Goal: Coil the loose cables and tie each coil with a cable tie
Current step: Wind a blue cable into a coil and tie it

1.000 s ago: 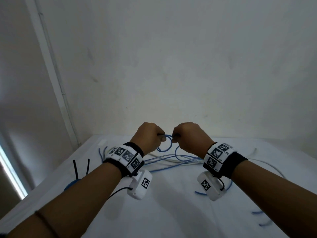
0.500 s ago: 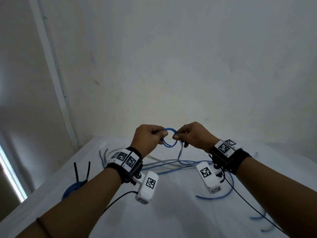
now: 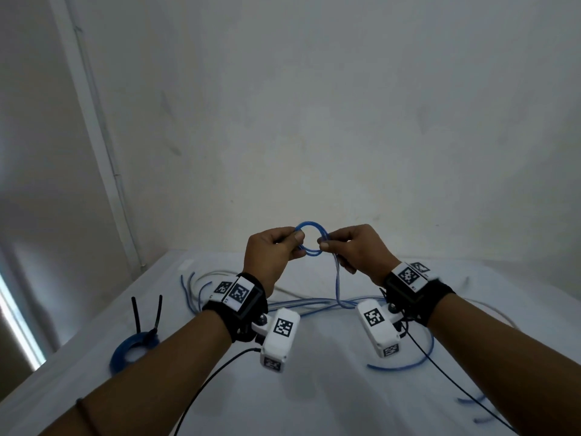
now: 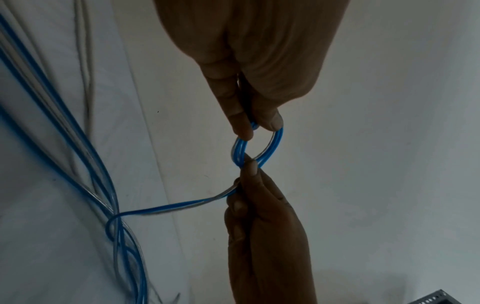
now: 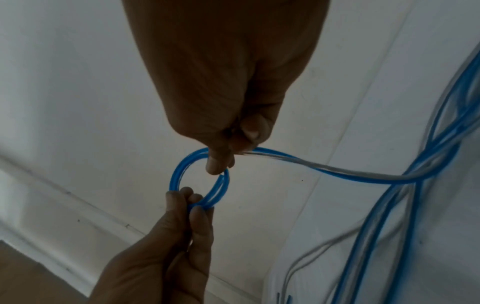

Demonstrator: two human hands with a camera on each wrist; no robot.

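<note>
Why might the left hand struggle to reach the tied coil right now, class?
Probably it cannot yet. The left hand is busy pinching the small blue loop, which the right hand also pinches. The tied coil lies apart, on the table's left, with nothing blocking it once the loop is released.

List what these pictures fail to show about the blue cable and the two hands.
- How many turns the small loop has: strands overlap and blur in every view.
- The cable's free end: hidden inside the left hand or right hand.
- How much loose cable remains: wrist cameras cover part of it in the head view, and picture edges cut it off.
- Whether the tied coil is fully cinched: too small.
</note>
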